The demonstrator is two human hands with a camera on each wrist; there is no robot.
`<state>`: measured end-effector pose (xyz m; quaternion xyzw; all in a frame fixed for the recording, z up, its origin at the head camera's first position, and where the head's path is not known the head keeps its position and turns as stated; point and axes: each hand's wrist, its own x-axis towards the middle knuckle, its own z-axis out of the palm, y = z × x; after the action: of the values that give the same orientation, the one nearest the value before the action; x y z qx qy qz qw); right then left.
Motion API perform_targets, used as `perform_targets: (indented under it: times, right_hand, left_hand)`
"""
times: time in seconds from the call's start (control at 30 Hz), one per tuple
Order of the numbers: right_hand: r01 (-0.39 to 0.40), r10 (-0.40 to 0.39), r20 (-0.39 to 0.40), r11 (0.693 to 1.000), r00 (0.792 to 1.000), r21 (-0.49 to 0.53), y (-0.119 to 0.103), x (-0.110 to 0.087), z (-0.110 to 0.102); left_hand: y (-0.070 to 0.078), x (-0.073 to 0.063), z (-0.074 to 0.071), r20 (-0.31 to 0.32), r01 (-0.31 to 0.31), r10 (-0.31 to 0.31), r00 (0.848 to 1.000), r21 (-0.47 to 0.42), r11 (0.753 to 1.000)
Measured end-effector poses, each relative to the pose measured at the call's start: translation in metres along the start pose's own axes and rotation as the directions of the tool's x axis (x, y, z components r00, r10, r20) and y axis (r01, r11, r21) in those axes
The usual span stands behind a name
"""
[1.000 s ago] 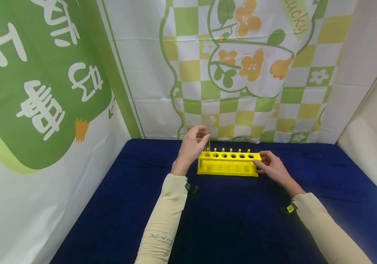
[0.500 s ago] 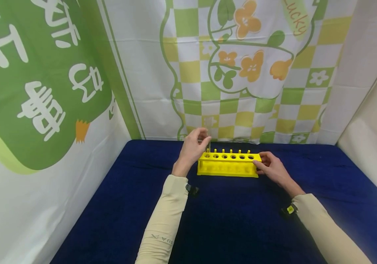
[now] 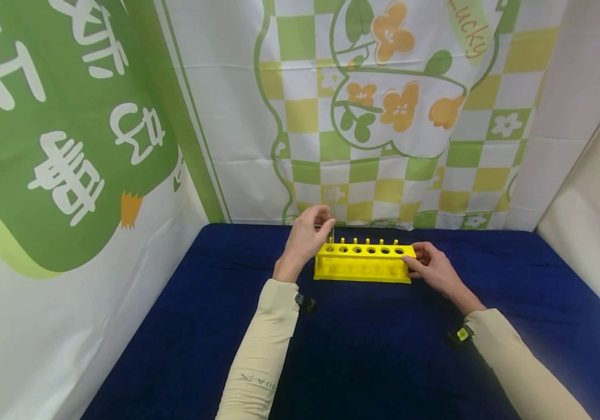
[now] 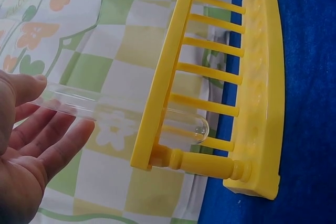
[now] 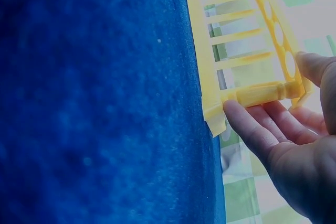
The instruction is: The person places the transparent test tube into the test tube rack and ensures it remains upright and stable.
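Note:
A clear glass test tube (image 4: 178, 121) passes through the top plate of a yellow test tube rack (image 3: 362, 271), at the hole nearest the rack's left end. Its rounded bottom hangs between the top plate and the base, apart from the base. My left hand (image 3: 305, 236) pinches the tube's upper part between thumb (image 4: 26, 87) and fingers. At the rack's opposite end, my right hand (image 3: 433, 268) grips the rack. Its thumb (image 5: 312, 66) lies at the top plate and its fingers lie at the end post (image 5: 260, 94).
A dark blue cloth (image 3: 373, 350) covers the table under the rack. Several yellow pegs (image 3: 368, 240) stand in a row along the rack's back. A printed curtain (image 3: 310, 116) hangs close behind, with another printed cloth (image 3: 69, 146) on the left side.
More of the tube's upper end shows above my left hand than one second ago. Both hands and the rack stay in nearly the same places.

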<state>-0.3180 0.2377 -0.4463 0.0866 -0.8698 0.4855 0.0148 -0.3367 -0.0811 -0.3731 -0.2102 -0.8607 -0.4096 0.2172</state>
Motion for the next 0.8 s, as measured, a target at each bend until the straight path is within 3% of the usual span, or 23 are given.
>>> perform_targets:
  times: [0.8]
  right_hand:
    - [0.008, -0.008, 0.001, 1.0, 1.0, 0.001, 0.0005, 0.0002, 0.0]
  left_hand:
    - [-0.0001, -0.0024, 0.0032, 0.04, 0.006, -0.008, 0.999, 0.051, 0.999]
